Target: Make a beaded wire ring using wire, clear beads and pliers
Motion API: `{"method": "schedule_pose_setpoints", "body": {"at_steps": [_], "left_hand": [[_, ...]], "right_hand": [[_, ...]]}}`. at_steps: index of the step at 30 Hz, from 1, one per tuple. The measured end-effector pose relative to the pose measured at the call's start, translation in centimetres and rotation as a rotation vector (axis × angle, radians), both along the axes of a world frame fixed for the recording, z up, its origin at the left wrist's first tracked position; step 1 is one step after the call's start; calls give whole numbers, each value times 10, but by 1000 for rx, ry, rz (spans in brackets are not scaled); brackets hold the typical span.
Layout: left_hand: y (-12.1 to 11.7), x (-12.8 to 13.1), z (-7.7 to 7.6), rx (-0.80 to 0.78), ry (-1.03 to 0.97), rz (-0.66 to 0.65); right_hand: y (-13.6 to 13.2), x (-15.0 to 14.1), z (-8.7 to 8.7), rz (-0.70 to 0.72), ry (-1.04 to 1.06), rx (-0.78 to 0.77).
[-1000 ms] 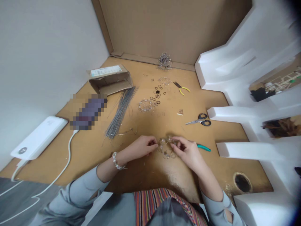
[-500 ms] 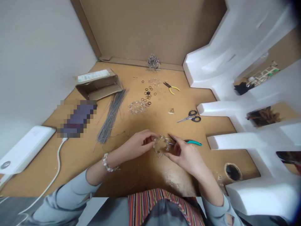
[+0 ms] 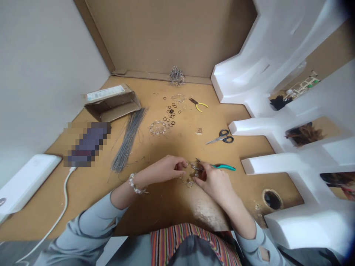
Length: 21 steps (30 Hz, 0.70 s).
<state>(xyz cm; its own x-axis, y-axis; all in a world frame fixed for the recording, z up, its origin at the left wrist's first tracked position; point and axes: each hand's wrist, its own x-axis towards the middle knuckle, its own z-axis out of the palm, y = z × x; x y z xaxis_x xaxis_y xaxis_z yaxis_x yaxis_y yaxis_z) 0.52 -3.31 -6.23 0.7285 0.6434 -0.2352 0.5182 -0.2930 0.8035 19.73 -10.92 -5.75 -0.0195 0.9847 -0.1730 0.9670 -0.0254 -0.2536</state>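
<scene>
Cardboard (image 3: 166,40) stood upright along the far edge of the tan surface (image 3: 166,144), with a pale wall (image 3: 50,44) on the left and white foam blocks (image 3: 260,166) along the right. Near the front, between the person's two hands, was a wire ring (image 3: 189,183) with small loops around it. The right hand (image 3: 217,181) gripped its right side between thumb and fingers. The left hand (image 3: 170,170), fingers curled, was at the ring's opposite side; from this angle I could not tell whether its fingertips pinched the wire or were only close to it. A beaded bracelet (image 3: 135,184) circled the left wrist. Teal-handled pliers (image 3: 225,167) lay just beyond the right hand, partly hidden by it.

Farther back, a second wire ring (image 3: 159,127) lay near a scatter of black bands (image 3: 170,116), with a wire tangle (image 3: 176,75) by the upright cardboard. Yellow-handled pliers (image 3: 199,105) and black-handled scissors (image 3: 222,137) lay to the right, the scissors nearer the person. Toward the left, a bundle of grey wires (image 3: 129,142) stretched in front of an open box (image 3: 113,107), and a white power bank (image 3: 33,177) rested near the surface's left edge.
</scene>
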Motion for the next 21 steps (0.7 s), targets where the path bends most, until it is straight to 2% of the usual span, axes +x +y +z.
{"method": "schedule_pose_setpoints", "body": {"at_steps": [7,10,12,14,16,21], "left_hand": [[6,-4,6,-110,-31,-34],[9,-8,12,-136,4,-68],[9,-11,16,-201,35,-103],[9,-13,19,-286,56,-127],[8,-15,21,-322,69,-143],[11,-16,25,-270,93,-205]], "right_hand": [[8,-1,0,107,227,31],[14,11,1,146,427,-1],[17,21,3,108,512,-15],[20,29,4,49,500,-11],[21,30,5,52,436,-20],[24,16,1,141,356,-76]]}}
